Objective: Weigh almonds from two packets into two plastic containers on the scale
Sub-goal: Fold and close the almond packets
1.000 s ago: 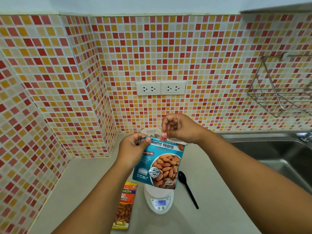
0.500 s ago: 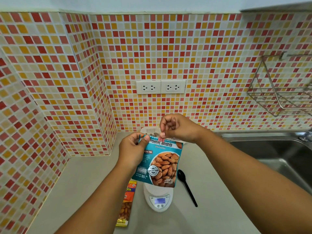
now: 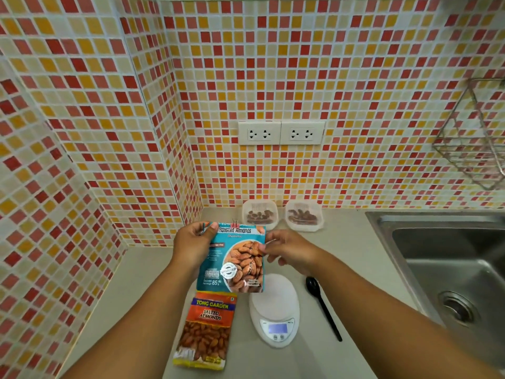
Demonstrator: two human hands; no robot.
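Blue packet [image 3: 235, 258] held upright at frame centre, above the scale [image 3: 274, 310]. Left hand [image 3: 195, 246] pinches its top left corner; right hand [image 3: 284, 250] touches its right edge, fingers loosely curled, grip unclear. A clip seems to sit on the top. Two containers [image 3: 281, 216] behind already hold almonds; orange packet [image 3: 206, 329] lies lower left. Likely step: set the packet down. Bare bench [image 3: 131, 283] left is roomiest. Avoid the spoon [image 3: 322, 307] and the sink [image 3: 448, 258] edge at right.

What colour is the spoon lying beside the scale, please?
Black, seen clearly in the head view: the spoon lies right of the white scale.
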